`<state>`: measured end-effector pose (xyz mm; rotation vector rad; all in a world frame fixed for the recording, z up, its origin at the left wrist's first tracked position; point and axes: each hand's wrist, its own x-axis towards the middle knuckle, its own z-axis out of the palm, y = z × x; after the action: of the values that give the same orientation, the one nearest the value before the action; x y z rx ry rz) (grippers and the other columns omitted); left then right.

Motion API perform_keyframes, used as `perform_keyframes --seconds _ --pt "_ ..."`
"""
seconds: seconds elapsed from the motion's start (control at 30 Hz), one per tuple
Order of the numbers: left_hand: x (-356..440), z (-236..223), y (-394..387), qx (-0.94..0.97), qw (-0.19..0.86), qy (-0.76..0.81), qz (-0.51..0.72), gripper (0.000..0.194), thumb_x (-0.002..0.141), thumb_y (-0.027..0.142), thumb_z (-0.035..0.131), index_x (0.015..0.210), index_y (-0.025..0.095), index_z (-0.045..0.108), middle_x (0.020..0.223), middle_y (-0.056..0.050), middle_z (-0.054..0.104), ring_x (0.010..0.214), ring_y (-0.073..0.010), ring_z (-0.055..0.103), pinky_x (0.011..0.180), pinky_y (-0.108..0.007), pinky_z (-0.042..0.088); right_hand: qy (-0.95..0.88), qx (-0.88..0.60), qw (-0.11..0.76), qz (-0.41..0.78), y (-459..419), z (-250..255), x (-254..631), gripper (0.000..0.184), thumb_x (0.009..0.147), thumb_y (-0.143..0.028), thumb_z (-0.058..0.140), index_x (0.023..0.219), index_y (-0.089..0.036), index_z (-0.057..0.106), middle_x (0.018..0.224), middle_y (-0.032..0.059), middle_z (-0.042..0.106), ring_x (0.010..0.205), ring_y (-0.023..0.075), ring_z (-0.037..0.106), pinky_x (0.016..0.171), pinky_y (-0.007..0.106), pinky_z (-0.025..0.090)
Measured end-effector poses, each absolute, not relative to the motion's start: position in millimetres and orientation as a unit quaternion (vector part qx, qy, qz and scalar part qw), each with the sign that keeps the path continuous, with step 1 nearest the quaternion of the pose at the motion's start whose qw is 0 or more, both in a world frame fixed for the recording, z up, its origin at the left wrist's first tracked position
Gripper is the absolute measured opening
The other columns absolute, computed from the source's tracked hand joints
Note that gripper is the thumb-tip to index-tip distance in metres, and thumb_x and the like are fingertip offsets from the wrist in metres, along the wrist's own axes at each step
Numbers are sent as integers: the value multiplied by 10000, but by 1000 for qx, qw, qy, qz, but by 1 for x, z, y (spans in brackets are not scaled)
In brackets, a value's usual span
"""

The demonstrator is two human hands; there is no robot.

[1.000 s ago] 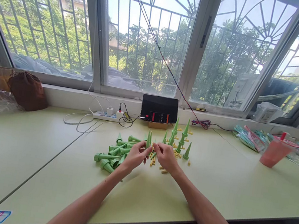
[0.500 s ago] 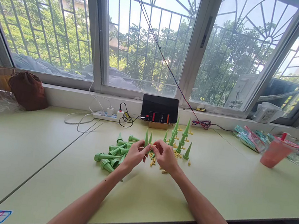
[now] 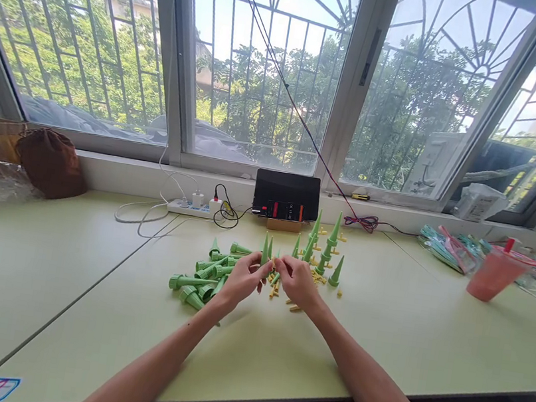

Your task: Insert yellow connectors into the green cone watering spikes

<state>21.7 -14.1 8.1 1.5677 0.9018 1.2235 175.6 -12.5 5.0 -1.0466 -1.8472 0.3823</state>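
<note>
My left hand (image 3: pixel 247 278) is closed around a green plastic watering spike (image 3: pixel 265 249), its pointed tip upward. Against the spike's side, my right hand (image 3: pixel 295 279) pinches a small yellow piece (image 3: pixel 273 264), mostly covered by the fingers. Left of my hands lies a pile of loose green spikes (image 3: pixel 210 271). Small yellow valve pieces (image 3: pixel 275 291) are scattered under and between my hands. Beyond my right hand, several green spikes (image 3: pixel 325 253) stand upright, some stacked, with yellow valves sticking out of their sides. A single green spike (image 3: pixel 336 273) stands at their right.
A dark tablet (image 3: pixel 287 187) with a phone (image 3: pixel 286 211) before it leans at the back. A power strip (image 3: pixel 191 208) with cables lies left of it. On the right is a tilted-looking pink cup (image 3: pixel 496 274); a brown bag (image 3: pixel 50 163) sits far left.
The spike in my left hand shifted slightly left and turned, then came back. My right fingers moved with it and regripped at the yellow piece. The piles stayed put.
</note>
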Motion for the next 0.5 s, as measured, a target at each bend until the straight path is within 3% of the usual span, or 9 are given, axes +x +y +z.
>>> perform_keyframes --seconds 0.17,0.37,0.5 --pt "22 7 -13 637 462 363 499 321 754 465 654 787 158 565 726 12 523 543 -86 508 405 -201 427 -754 -434 470 147 -12 5 176 443 953 -441 369 606 -177 446 526 -36 418 497 95 345 498 240 248" --pt "22 9 -14 619 461 377 512 334 724 471 673 746 159 554 683 13 522 534 -96 510 396 -206 423 -749 -423 482 170 -18 9 174 291 920 -421 445 796 -179 550 623 -10 550 519 110 437 499 230 311" --pt "22 9 -13 614 464 375 517 346 701 478 689 746 157 566 674 8 533 532 -98 514 399 -205 423 -752 -412 483 174 -20 11 174 251 909 -388 457 802 -181 550 655 4 571 519 113 447 500 234 325"
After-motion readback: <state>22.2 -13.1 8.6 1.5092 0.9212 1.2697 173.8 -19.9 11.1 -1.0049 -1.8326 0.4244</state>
